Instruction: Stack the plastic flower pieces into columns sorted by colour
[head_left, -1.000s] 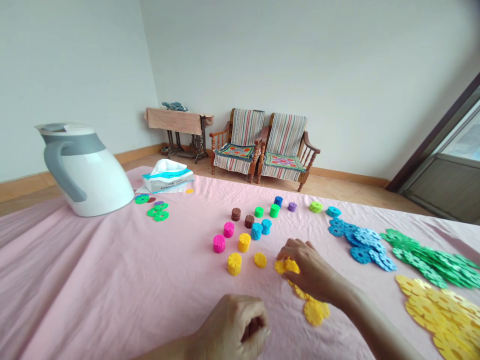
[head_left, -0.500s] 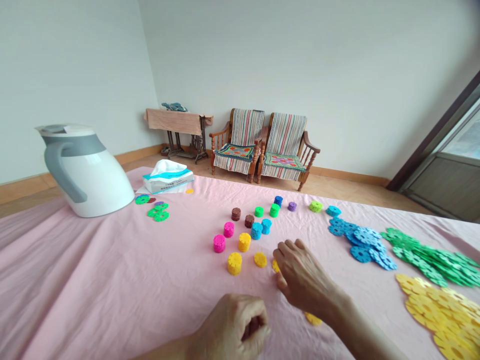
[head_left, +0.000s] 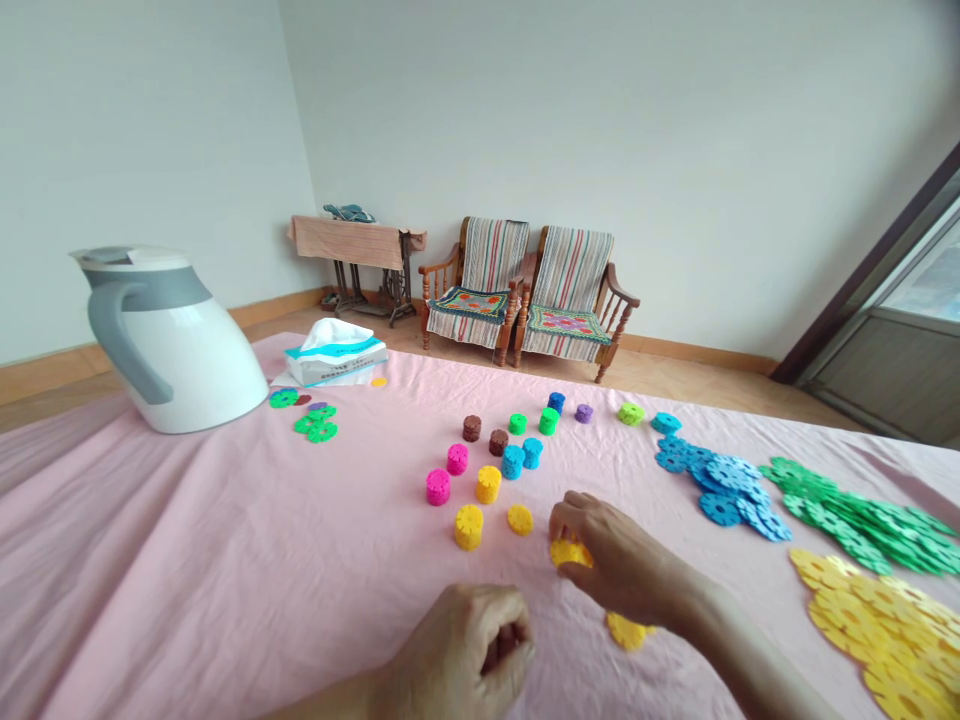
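My right hand (head_left: 611, 548) is closed with thumb and fingers round yellow notched plastic discs (head_left: 568, 553), low over the cloth. More yellow discs (head_left: 628, 631) lie under my right wrist. My left hand (head_left: 472, 640) rests on the cloth, curled into a loose fist with a hollow that looks bare. Beyond the hands stand small stacks of notched discs: a yellow stack (head_left: 469, 527), a second yellow stack (head_left: 488, 485), a low yellow stack (head_left: 520, 520), a pink stack (head_left: 438, 487), a light blue stack (head_left: 513, 462) and a brown stack (head_left: 499, 442).
Loose heaps of blue discs (head_left: 724, 485), green discs (head_left: 862, 515) and yellow discs (head_left: 885, 625) spread along the right. At the left stand a white jug (head_left: 199, 350) and a tissue box (head_left: 337, 362), near some green discs (head_left: 319, 427). Two wooden chairs (head_left: 570, 290) are by the wall.
My right hand has drawn slightly nearer and turned, so the yellow discs at its fingertips show more. The yellow discs under my wrist are more exposed. My left hand has hardly moved.
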